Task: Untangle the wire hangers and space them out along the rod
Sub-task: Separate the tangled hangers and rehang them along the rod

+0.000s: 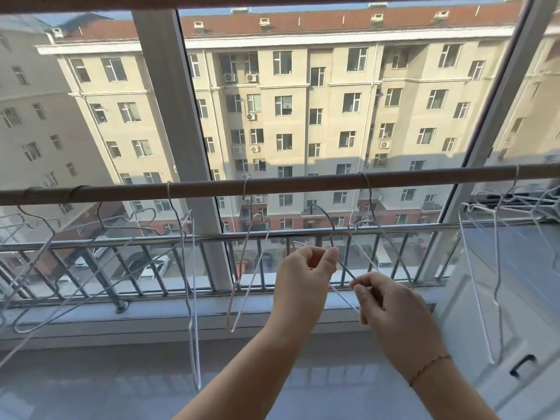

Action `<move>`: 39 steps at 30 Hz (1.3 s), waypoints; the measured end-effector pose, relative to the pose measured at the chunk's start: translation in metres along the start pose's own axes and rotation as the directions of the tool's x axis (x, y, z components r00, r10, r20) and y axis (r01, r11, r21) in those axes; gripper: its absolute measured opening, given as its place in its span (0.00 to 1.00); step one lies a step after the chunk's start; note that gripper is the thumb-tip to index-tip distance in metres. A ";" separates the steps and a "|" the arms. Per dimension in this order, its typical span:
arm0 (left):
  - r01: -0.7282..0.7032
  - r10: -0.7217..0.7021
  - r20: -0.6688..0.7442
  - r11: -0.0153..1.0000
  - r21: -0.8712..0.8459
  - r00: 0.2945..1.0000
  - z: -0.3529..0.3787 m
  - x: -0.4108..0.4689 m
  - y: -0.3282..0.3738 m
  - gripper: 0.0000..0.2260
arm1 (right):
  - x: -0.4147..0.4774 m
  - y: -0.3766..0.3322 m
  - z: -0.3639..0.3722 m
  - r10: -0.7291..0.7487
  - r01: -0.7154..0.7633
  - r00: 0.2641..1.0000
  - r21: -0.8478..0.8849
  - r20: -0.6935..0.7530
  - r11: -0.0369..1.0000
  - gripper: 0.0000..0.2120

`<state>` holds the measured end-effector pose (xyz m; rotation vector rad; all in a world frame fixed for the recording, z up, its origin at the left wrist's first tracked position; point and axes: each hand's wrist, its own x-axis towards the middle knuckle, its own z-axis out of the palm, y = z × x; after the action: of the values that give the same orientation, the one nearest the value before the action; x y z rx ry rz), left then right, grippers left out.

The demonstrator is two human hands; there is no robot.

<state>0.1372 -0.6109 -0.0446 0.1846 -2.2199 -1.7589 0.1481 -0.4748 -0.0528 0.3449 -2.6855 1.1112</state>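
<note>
while the rod (303, 181) runs across the window (333, 101), the left hand (306, 271) pinches a grey hanger (328, 221) just under its hook, which sits below the rod and off it. the right hand (391, 301) pinches a white wire (342, 297) that crosses that hanger, fingers curled round it. a third hanger (371, 204) hooks on the rod just above. two more hangers (192, 268) hang apart to the left, and bunches (100, 231) crowd both ends.

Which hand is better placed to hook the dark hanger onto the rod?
Probably left hand: it pinches the dark hanger just under its hook, nearest the rod; right hand holds lower.
</note>
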 end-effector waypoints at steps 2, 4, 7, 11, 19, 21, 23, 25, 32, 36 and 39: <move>0.032 -0.031 0.020 0.999 -0.028 0.999 0.003 0.002 0.002 0.09 | 0.002 0.000 0.002 0.024 -0.025 0.999 0.032 0.030 0.999 0.06; 0.043 -0.042 0.025 0.998 -0.044 0.999 0.005 0.005 0.006 0.05 | 0.005 -0.003 0.001 0.032 -0.035 0.999 0.069 0.044 0.997 0.07; 0.030 -0.025 0.049 0.995 -0.098 0.998 0.008 0.009 0.016 0.03 | 0.011 -0.007 -0.003 0.048 -0.050 0.999 0.182 0.015 0.982 0.07; -0.003 0.014 0.077 0.991 -0.137 0.997 0.011 0.017 0.029 0.05 | 0.030 -0.009 -0.009 0.060 -0.053 0.998 0.274 -0.018 0.960 0.08; 0.028 -0.017 0.223 0.998 -0.050 0.975 0.015 0.026 0.028 0.14 | 0.059 -0.009 -0.001 0.119 -0.129 0.992 0.276 0.052 0.953 0.10; 0.037 -0.027 0.238 0.999 -0.039 0.971 0.014 0.025 0.028 0.16 | 0.061 -0.008 0.002 0.129 -0.140 0.990 0.289 0.059 0.947 0.10; 0.028 -0.023 0.230 0.999 -0.020 0.973 0.011 0.024 0.026 0.17 | 0.062 -0.008 0.003 0.133 -0.148 0.989 0.300 0.069 0.942 0.10; 0.023 -0.020 0.208 1.000 -0.011 0.978 0.008 0.023 0.026 0.17 | 0.063 -0.008 0.003 0.141 -0.159 0.987 0.335 0.077 0.929 0.10; -0.180 0.146 -0.209 0.972 -0.151 0.967 -0.022 0.010 0.028 0.12 | 0.061 -0.005 0.005 0.125 -0.156 0.985 0.317 0.118 0.935 0.09; -0.203 0.120 -0.440 0.968 -0.148 0.890 -0.052 0.005 0.022 0.12 | 0.053 -0.004 0.005 0.054 -0.060 0.997 0.106 0.053 0.993 0.16; -0.128 0.053 -0.454 0.982 -0.136 0.889 -0.067 0.005 0.012 0.13 | 0.039 -0.021 0.000 -0.096 0.106 0.989 0.081 -0.110 0.991 0.21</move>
<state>0.1544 -0.6714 -0.0182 0.3998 -1.7212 -1.6370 0.1172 -0.4945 -0.0281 0.4195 -2.5040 1.1833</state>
